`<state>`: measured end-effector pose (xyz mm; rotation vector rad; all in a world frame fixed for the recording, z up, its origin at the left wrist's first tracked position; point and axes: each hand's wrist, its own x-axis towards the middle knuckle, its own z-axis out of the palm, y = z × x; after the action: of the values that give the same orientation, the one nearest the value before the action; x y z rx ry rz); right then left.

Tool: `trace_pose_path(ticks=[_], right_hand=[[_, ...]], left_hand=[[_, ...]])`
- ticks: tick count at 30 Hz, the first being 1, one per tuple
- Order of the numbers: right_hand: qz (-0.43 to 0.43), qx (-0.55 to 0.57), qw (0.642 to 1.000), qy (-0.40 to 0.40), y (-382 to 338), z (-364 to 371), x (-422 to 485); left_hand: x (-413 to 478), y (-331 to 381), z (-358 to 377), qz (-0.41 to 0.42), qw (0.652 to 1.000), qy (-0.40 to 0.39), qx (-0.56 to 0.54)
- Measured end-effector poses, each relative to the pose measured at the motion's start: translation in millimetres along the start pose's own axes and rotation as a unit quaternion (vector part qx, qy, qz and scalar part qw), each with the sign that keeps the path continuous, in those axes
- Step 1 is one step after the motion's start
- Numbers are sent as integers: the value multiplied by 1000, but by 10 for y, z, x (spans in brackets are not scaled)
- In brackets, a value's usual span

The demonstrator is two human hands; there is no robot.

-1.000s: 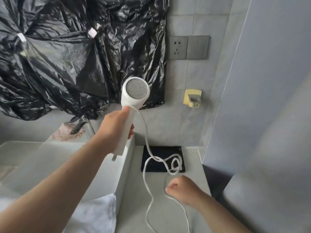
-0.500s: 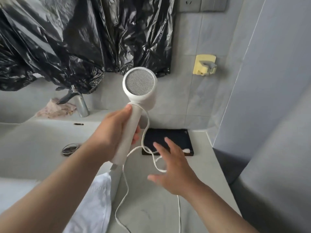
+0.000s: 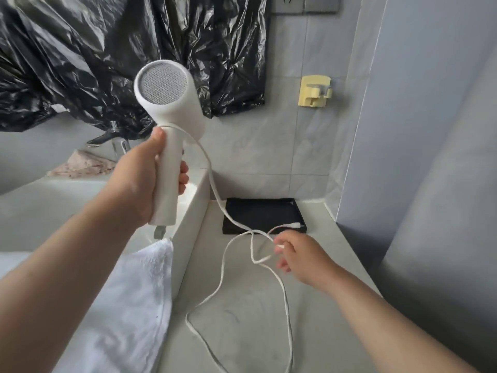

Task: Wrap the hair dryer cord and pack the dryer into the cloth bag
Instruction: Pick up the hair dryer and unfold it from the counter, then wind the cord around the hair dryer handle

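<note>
Pale, matte tabletop (image 3: 255,313) lies beneath the smooth white hair dryer (image 3: 168,100), held up at 11 o'clock, handle near upright, round mesh end facing the viewer. Left hand (image 3: 142,179) fingers wrap the handle; right hand (image 3: 298,255) fingers pinch the looping cord (image 3: 215,195) beside a black tray (image 3: 265,215).

Grey tiles cover the back wall (image 3: 295,125). A crumpled black plastic sheet (image 3: 102,49) hangs on it from 10 to 12 o'clock. A socket plate (image 3: 304,4) sits at 12 o'clock and a yellow holder (image 3: 314,90) at 2 o'clock. A smooth grey panel (image 3: 430,130) fills 3 o'clock. The pale worktop (image 3: 242,305) lies at 6 o'clock, the sink (image 3: 40,211) at 9 o'clock. The light is soft and even.
</note>
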<state>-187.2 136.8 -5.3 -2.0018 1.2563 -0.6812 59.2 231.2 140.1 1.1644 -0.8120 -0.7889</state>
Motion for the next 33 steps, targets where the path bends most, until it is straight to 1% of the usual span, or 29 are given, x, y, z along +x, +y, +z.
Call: trace_pose_path(ticks=[2,3,5,6,7,8,9,10,11,12,14,15,16,18,21,23,27,30,33], right_hand=[[70,122,990,-9,46,-39,-149],[96,154,983,-15,61,-55,-228],[135,176,975,-20,78,-67,-377],[153,172,973,-17,75,-67,-435],[164,142,976,-12,86,-60,-486],[153,71,985,-15,98,-57,-531],[125,-34,991,-26,82,-58,-585],[88,-117,989,-22,47,-43,-629],[46,-139,989,-2,-41,-29,-677],[5,-109,994,22,-149,-27,-725],[-62,39,995,69,-445,-41,-816],[-85,117,986,78,-619,-59,-864],[-112,165,977,81,-791,-84,-914],[-165,213,960,81,-1078,-114,-1004],[-180,250,947,92,-1313,-120,-1084],[-186,260,943,96,-1346,-129,-1140],[-164,324,928,86,-1325,-178,-1220],[-152,326,929,90,-1310,-239,-1249],[-140,314,934,100,-1248,-290,-1235]], left_hand=[[-50,16,-77,8,1000,11,13],[-83,14,-102,8,1000,13,19],[-191,8,-127,-2,999,9,32],[-263,11,-131,-7,999,3,39],[-335,11,-134,-11,999,-3,47],[-417,14,-123,-13,998,-9,55],[-508,20,-103,-12,998,-16,63],[-607,31,-69,-11,997,-25,68],[-703,42,-29,-10,997,-36,68],[-801,50,15,-11,997,-48,66],[-977,53,95,-13,996,-68,64],[-1051,42,122,-15,995,-75,63],[-1125,32,146,-17,995,-84,59],[-1253,-5,187,-23,993,-109,50],[-1419,-55,226,-28,989,-139,46],[-1503,-65,242,-30,988,-145,40],[-1593,-76,232,-34,984,-173,38],[-1629,-91,208,-9,976,-201,79],[-1670,-107,225,-8,974,-203,98]])
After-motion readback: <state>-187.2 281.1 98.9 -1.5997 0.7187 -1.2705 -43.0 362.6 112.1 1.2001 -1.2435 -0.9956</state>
